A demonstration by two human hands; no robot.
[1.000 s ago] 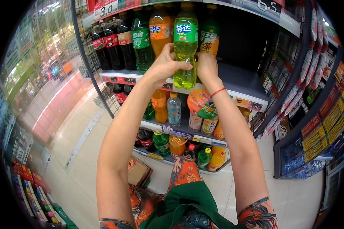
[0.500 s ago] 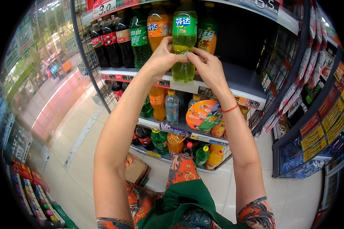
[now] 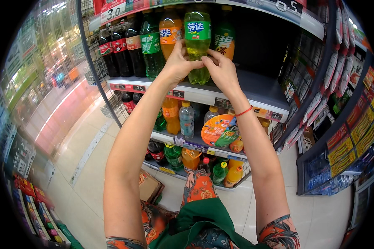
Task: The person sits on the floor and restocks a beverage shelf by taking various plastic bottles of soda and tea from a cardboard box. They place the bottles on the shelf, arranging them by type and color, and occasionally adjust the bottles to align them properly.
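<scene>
Both my hands hold a soda bottle (image 3: 198, 49) with yellow-green drink and a green label. My left hand (image 3: 181, 65) is closed on its lower left side, and my right hand (image 3: 221, 68) closes on the right side, the fingertips nearly meeting in front. The bottle stands upright at the front of the upper shelf (image 3: 253, 85); whether its base touches the shelf I cannot tell. Left of it is an orange soda bottle (image 3: 170, 35), and to the right a dark green bottle (image 3: 224, 39), partly behind my hand.
Dark cola bottles (image 3: 118, 50) and a green bottle (image 3: 150, 45) line the shelf's left part. Lower shelves hold more bottles, with a round orange sign (image 3: 218, 130) in front. A cardboard box (image 3: 149, 184) is on the floor. Hanging packets (image 3: 331, 70) flank the rack's right side.
The yellow-green bottle has moved slightly left and farther in, toward the row of bottles. Both hands have gone with it, still holding on.
</scene>
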